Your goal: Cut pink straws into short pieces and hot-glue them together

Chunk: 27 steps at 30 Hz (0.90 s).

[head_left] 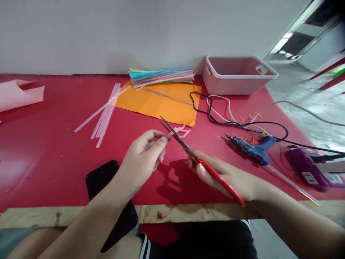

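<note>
My right hand point(212, 171) is wrapped round the red handles of a pair of scissors point(185, 145), whose blades point up and left and stand slightly apart. Thumb and fingers of my left hand point(148, 151) pinch the end of a thin pink strip point(171, 133), close beside the blades. Just beyond the blades, several short pink pieces point(185, 133) lie on the red table. Longer pink strips point(106, 114) lie in a loose bundle farther left. A black phone point(102, 176) sits under my left forearm, partly hidden by it.
An orange sheet point(164, 102) lies behind my hands, with coloured pipe cleaners point(161, 76) along its back edge. A pink basket point(237, 81) stands at the back right. On the right are a blue glue gun point(252, 147), tangled cables point(223, 120) and a purple power strip point(309, 165).
</note>
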Motion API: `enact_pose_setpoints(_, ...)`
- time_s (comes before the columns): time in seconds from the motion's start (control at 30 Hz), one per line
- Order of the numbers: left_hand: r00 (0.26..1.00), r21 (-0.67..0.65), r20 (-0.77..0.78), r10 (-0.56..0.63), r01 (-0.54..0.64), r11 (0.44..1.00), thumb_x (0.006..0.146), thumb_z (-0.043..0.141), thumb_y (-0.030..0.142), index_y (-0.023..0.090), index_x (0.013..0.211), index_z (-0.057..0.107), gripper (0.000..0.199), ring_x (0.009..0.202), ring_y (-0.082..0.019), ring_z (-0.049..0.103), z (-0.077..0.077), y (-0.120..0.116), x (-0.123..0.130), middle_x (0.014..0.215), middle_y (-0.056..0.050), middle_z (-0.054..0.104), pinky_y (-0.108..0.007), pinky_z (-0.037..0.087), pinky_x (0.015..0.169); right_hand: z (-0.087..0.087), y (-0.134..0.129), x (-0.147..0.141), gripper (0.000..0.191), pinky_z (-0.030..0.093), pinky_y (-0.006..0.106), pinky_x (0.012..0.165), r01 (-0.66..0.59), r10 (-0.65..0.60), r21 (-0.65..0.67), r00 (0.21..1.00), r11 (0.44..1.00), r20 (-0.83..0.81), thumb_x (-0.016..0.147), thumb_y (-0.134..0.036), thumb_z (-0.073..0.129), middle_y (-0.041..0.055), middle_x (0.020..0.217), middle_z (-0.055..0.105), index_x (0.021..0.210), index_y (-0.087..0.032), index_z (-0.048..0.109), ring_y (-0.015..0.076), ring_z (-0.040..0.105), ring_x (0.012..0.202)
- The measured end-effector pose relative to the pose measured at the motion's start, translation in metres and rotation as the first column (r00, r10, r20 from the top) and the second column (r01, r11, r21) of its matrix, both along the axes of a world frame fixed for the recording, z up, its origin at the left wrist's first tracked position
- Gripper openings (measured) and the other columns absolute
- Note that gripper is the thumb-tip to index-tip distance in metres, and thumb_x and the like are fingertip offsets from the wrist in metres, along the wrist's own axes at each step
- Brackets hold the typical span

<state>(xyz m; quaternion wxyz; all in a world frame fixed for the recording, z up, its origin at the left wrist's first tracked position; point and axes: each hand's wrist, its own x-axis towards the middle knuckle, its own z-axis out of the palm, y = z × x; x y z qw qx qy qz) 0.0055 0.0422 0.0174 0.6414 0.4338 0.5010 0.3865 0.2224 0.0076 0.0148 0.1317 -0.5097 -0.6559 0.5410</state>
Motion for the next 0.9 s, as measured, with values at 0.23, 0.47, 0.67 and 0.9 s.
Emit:
enact_pose_setpoints(0.23, 1.0, -0.012, 0.024, 0.0, 0.0, 1.0, 0.095, 0.058, 0.024, 0.019, 0.086, 0.063, 0.011, 0.037, -0.001, 0.025, 0.002, 0.0, 0.003, 0.05, 0.01, 0.049, -0.01, 0.021, 0.035, 0.006, -0.003, -0.009, 0.068, 0.043, 0.031, 0.061, 0.021, -0.026, 0.04, 0.993, 0.999, 0.119, 0.085, -0.088, 0.039, 0.0042, 0.079, 0.058, 0.09, -0.022, 0.053, 0.0202, 0.053, 0.073)
enact_pose_setpoints(0.47, 0.998, -0.056, 0.065, 0.011, -0.008, 0.998, 0.091, 0.056, 0.019, 0.019, 0.087, 0.064, 0.009, 0.038, -0.002, 0.028, 0.0, 0.001, 0.002, 0.051, 0.009, 0.049, -0.01, 0.022, 0.036, -0.002, 0.0, -0.006, 0.058, 0.049, 0.032, 0.07, 0.025, -0.029, 0.039, 0.995, 0.999, 0.097, 0.091, -0.077, 0.047, 0.0057, 0.092, 0.066, 0.094, -0.02, 0.055, 0.0216, 0.058, 0.083)
enact_pose_setpoints(0.67, 1.0, -0.027, 0.018, 0.003, -0.002, 1.0, 0.093, 0.056, 0.02, 0.019, 0.087, 0.064, 0.01, 0.038, -0.002, 0.025, 0.002, 0.0, 0.001, 0.049, 0.01, 0.043, -0.01, 0.02, 0.035, -0.006, 0.003, -0.007, 0.054, 0.046, 0.032, 0.068, 0.016, -0.018, 0.034, 0.998, 0.999, 0.059, 0.093, -0.073, 0.046, 0.0009, 0.08, 0.057, 0.093, -0.02, 0.055, 0.0173, 0.051, 0.074)
enact_pose_setpoints(0.9, 1.0, -0.042, -0.012, -0.006, 0.005, 0.999, 0.096, 0.056, 0.021, 0.02, 0.087, 0.063, 0.012, 0.038, -0.002, 0.027, 0.004, 0.001, 0.0, 0.052, 0.01, 0.045, -0.01, 0.021, 0.035, -0.007, 0.001, -0.008, 0.053, 0.043, 0.029, 0.063, 0.056, -0.056, 0.021, 0.998, 0.998, 0.015, 0.091, -0.073, 0.051, -0.0011, 0.076, 0.05, 0.083, -0.02, 0.052, 0.0148, 0.045, 0.07)
